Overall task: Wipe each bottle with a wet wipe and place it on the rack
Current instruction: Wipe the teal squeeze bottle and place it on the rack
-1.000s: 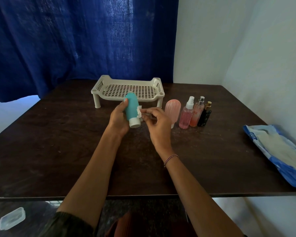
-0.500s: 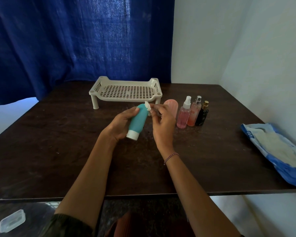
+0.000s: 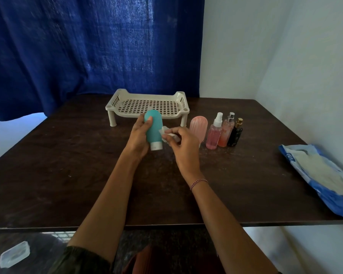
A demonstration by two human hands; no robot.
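My left hand (image 3: 138, 135) holds a teal bottle (image 3: 154, 128) upside down, its white cap pointing at the table. My right hand (image 3: 183, 147) pinches a small white wet wipe (image 3: 165, 132) against the bottle's right side. Behind them stands the cream perforated rack (image 3: 147, 106), with nothing on it. To the right stand a ribbed pink bottle (image 3: 199, 127), a pink spray bottle (image 3: 214, 133), an orange-pink spray bottle (image 3: 225, 133) and a small black bottle (image 3: 235, 134) in a row.
A blue pack of wet wipes (image 3: 323, 175) lies open at the table's right edge. The dark wooden table (image 3: 67, 165) meets a blue curtain behind and a white wall on the right. A clear plastic lid (image 3: 14, 254) lies on the floor, lower left.
The teal bottle has swung from tilted back to upright with its cap down. My right hand with the wipe has dropped from the bottle's top end to its lower right side.
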